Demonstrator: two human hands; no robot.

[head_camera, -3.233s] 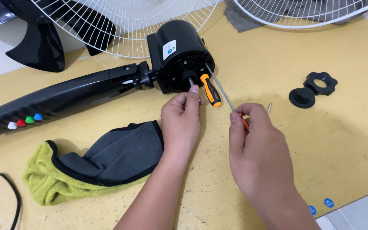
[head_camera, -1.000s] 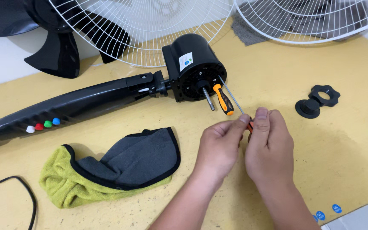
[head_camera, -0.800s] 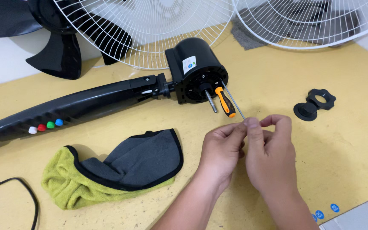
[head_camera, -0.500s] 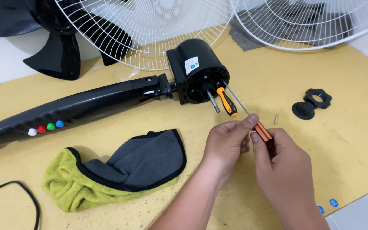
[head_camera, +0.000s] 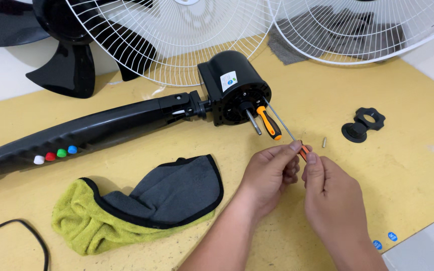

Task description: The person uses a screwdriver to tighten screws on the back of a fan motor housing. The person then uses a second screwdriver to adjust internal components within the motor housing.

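A black fan motor housing (head_camera: 232, 88) lies on its side on the yellow table, its shaft (head_camera: 253, 120) pointing toward me. A thin screwdriver (head_camera: 281, 122) runs from the motor's face down to my hands. My left hand (head_camera: 269, 173) pinches its orange handle (head_camera: 303, 150) with thumb and forefinger. My right hand (head_camera: 330, 198) grips the same handle from the right, fingertips touching the left hand's. A second, shorter orange and black screwdriver (head_camera: 270, 124) rests against the motor face beside the shaft.
A small screw (head_camera: 324, 142) and black plastic nuts (head_camera: 363, 124) lie to the right. The black fan stand (head_camera: 86, 133) with coloured buttons stretches left. A green-grey cloth (head_camera: 141, 206) lies front left. Two white grilles (head_camera: 172, 35) (head_camera: 367, 25) and black blades (head_camera: 61, 55) lie behind.
My hands stay together on the thin screwdriver's handle. The right hand has come up from lower on the handle, so its fingertips now meet the left hand's at the handle.
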